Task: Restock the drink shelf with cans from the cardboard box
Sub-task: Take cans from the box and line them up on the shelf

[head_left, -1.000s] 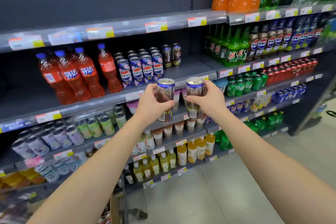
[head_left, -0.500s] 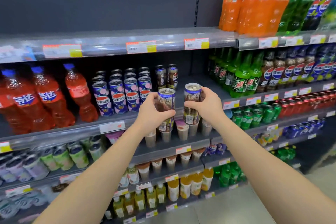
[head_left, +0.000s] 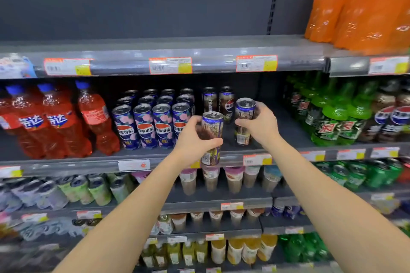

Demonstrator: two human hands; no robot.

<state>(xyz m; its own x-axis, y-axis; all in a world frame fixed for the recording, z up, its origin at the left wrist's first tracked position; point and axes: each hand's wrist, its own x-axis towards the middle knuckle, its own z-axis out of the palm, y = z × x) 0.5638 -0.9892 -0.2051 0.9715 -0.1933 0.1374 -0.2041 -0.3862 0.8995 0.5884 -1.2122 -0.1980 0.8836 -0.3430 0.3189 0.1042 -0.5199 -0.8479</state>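
My left hand point(head_left: 192, 139) grips a tall dark Pepsi can point(head_left: 211, 137), upright, held just in front of the drink shelf's front edge point(head_left: 221, 158). My right hand point(head_left: 261, 125) holds a second matching can point(head_left: 244, 120) upright, its base low over the shelf board to the right of two Pepsi cans point(head_left: 218, 100) that stand at the back. Several blue peach Pepsi cans point(head_left: 153, 124) stand in rows to the left. The cardboard box is out of view.
Red Fanta bottles point(head_left: 55, 122) fill the shelf's left part and green bottles point(head_left: 328, 113) its right. A bare grey stretch of shelf point(head_left: 281, 126) lies right of my right hand. Orange bottles point(head_left: 359, 4) stand above; cups and cans line the lower shelves.
Both hands moved forward and up toward the shelf with their cans. The right can has gone in over the shelf board; the view came closer.
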